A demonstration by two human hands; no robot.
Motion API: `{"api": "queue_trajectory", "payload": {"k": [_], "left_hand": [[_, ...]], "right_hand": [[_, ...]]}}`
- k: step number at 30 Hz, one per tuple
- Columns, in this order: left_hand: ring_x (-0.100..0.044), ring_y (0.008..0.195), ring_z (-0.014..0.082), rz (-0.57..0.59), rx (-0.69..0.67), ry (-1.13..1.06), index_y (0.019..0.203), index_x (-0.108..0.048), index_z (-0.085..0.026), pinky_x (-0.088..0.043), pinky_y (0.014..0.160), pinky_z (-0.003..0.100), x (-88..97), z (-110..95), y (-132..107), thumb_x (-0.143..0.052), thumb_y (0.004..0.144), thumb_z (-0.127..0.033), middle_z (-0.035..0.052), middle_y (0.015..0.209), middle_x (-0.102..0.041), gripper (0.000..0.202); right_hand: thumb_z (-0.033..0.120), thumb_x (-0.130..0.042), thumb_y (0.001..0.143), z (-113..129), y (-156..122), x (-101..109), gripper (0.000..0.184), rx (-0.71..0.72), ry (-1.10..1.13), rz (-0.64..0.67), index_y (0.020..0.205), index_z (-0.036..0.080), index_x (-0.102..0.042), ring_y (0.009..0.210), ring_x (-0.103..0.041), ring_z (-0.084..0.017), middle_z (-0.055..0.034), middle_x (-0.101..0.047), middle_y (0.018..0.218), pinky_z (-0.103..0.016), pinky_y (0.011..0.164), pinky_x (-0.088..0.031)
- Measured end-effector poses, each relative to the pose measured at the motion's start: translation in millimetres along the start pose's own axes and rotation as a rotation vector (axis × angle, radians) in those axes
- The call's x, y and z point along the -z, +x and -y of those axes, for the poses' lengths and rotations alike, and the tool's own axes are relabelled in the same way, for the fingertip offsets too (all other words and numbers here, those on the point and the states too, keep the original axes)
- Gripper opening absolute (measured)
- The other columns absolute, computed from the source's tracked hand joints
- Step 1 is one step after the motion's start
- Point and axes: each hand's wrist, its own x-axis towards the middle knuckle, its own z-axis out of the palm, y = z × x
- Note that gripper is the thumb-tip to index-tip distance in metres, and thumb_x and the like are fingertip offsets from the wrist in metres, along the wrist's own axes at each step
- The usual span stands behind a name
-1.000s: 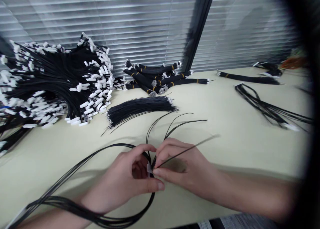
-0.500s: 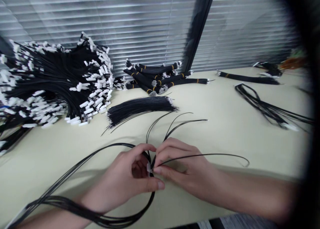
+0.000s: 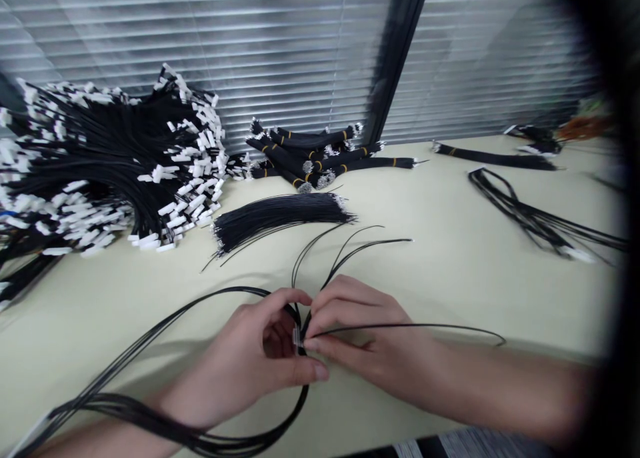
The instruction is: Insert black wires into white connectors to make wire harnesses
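My left hand (image 3: 255,351) is curled around a small pale connector (image 3: 297,337) at the middle front of the table. Black wires (image 3: 200,305) loop from this connector out to the left and back beneath my left wrist. My right hand (image 3: 355,321) pinches one thin black wire (image 3: 425,325) close against the connector, between thumb and fingers. The wire's free end trails to the right over my forearm. Whether its tip sits inside the connector is hidden by my fingertips. Several loose wire ends (image 3: 370,246) rise behind my hands.
A loose bundle of cut black wires (image 3: 283,221) lies just beyond my hands. Banded wire bundles (image 3: 320,155) are heaped by the window blinds (image 3: 280,45). At left is a large pile of black cables with white connectors (image 3: 120,151). A folded cable (image 3: 530,211) lies at right.
The trailing end of the pinched wire has swung slightly down, nearer my right forearm. My right fingers have shifted a little to the left; my left hand keeps its place.
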Motion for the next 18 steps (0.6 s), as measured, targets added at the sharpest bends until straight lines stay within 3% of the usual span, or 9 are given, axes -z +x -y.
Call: {"api": "queue_trajectory", "payload": {"k": [12,14,18], "left_hand": [[-0.053,0.062,0.0113,-0.045,0.014,0.062,0.114,-0.050,-0.026,-0.042,0.055,0.021,0.1,6.5,0.9,-0.079,0.065,-0.030,-0.0071,0.069,-0.059,0.056],[-0.053,0.064,0.0116,-0.038,0.010,0.019,0.114,-0.050,-0.025,-0.042,0.057,0.022,0.2,4.9,1.3,-0.079,0.065,-0.030,-0.0062,0.071,-0.059,0.057],[-0.051,0.067,0.0118,-0.033,0.022,-0.075,0.113,-0.050,-0.023,-0.041,0.060,0.023,0.3,1.0,1.3,-0.077,0.067,-0.034,-0.0046,0.075,-0.057,0.055]], "right_hand": [[0.016,-0.056,0.088,-1.3,1.8,1.0,0.010,0.201,-0.077,0.120,0.081,0.017,-0.063,0.083,-0.053,-0.014,-0.0019,-0.062,0.083,-0.028,0.080,-0.042],[0.016,-0.059,0.086,-1.6,2.0,-1.1,0.008,0.134,-0.023,0.087,0.080,0.019,-0.062,0.084,-0.053,-0.013,-0.0011,-0.061,0.085,-0.027,0.077,-0.043],[0.019,-0.061,0.081,-2.4,10.5,2.5,0.006,-0.168,0.177,0.001,0.076,0.019,-0.062,0.075,-0.054,-0.011,0.0007,-0.057,0.080,-0.023,0.066,-0.043]]}}
